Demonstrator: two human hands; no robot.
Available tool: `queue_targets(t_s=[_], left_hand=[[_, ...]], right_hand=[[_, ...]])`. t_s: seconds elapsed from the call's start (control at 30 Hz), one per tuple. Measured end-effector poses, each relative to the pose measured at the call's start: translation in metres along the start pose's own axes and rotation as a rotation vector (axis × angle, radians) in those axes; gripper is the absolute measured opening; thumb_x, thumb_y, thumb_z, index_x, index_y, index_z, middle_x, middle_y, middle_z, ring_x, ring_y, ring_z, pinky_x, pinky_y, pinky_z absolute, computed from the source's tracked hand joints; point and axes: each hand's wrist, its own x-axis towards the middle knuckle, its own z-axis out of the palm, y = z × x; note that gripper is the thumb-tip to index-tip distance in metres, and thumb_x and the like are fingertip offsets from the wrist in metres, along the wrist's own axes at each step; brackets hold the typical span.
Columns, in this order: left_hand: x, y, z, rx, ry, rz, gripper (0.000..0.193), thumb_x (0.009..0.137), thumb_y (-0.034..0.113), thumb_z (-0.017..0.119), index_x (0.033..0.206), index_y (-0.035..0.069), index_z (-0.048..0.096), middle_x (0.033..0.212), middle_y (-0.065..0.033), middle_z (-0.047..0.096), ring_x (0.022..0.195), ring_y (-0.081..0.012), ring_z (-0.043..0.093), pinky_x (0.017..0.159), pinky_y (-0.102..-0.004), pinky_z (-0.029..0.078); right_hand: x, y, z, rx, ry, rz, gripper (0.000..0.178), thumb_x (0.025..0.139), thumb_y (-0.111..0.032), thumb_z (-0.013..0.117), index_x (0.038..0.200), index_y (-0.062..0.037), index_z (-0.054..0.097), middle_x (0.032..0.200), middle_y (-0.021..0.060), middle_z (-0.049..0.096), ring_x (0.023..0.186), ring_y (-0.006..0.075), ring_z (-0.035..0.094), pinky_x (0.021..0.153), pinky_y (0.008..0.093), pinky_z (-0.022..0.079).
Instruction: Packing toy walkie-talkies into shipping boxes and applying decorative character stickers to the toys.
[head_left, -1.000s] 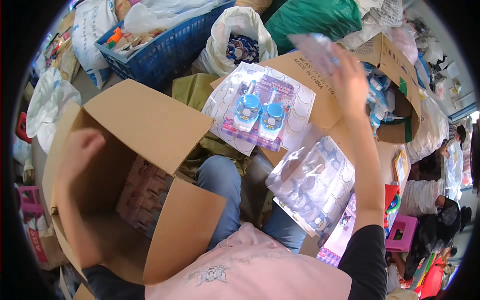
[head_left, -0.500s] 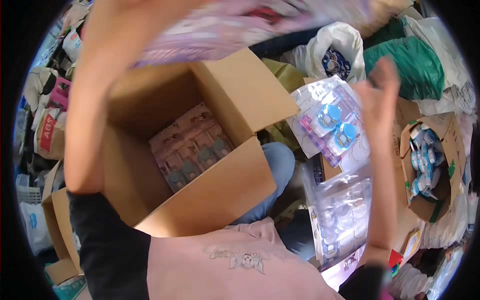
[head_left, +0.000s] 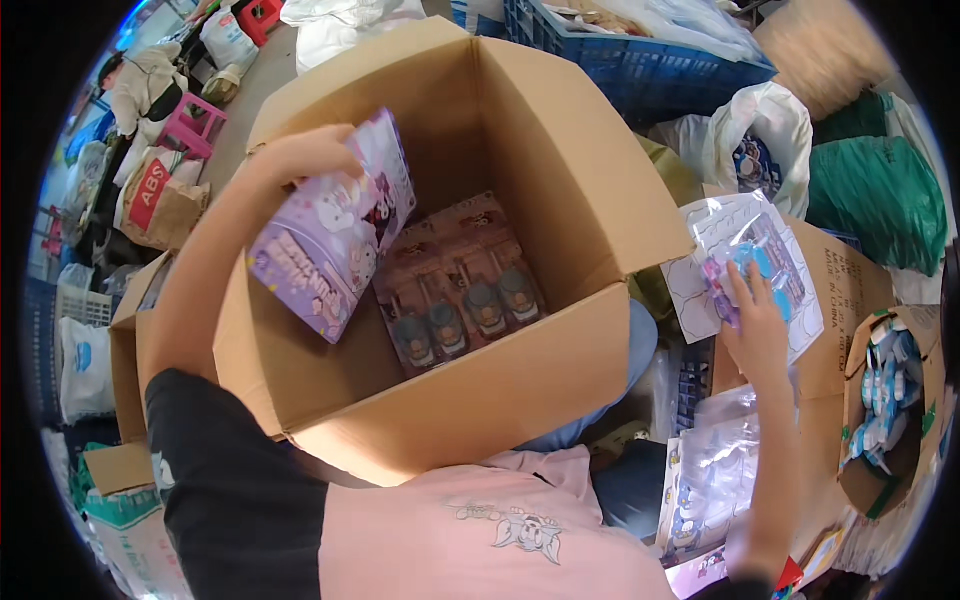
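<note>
At the left side of a large open carton (head_left: 500,395), my left hand (head_left: 318,155) grips the top of a purple printed package (head_left: 325,240) with cartoon figures. Its lower part hangs inside the carton. Several packs (head_left: 460,315), with round bottle-like shapes along one edge, lie flat on the carton's bottom. To the right, my right hand (head_left: 757,310) rests with fingers spread over a clear plastic blister sheet (head_left: 800,300) on printed card. Blue-topped round pieces (head_left: 750,258) and a small purple piece partly show under the fingers.
Below my right arm lies a stack of clear blister sheets (head_left: 715,465). An open brown carton (head_left: 890,400) of blue and white pieces stands at the far right. Beyond are a blue crate (head_left: 650,75), a white bag (head_left: 775,120) and a green bag (head_left: 880,195).
The purple package has come down from above the carton into its left side, still in my left hand. My right hand has dropped onto the blister sheet. The whole view has shifted.
</note>
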Motion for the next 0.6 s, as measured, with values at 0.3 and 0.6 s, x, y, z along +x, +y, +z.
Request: queue_targets(t_s=[0.3,0.6], left_hand=[[0.061,-0.041,0.13,-0.189,-0.407,-0.505,0.024,0.084,0.009,0.055,0.105,-0.002,0.06,0.087,-0.0195,0.066,0.079,-0.0377,0.066,0.065,-0.0545,0.056],[0.09,-0.009,0.227,0.507,0.059,0.426,0.039,0.084,0.029,0.057,0.113,0.004,0.063,0.121,-0.0207,0.058,0.109,-0.0323,0.058,0.076,-0.0452,0.052]], right_hand=[[-0.022,0.03,-0.053,0.011,0.095,0.052,0.06,0.072,0.0,0.057,0.129,-0.0191,0.05,0.136,0.011,0.047,0.105,0.0347,0.058,0.083,0.0385,0.049],[-0.027,0.038,-0.058,-0.169,0.289,0.037,0.049,0.075,0.005,0.059,0.118,-0.0178,0.06,0.116,0.0063,0.057,0.094,0.0267,0.061,0.078,0.034,0.05]])
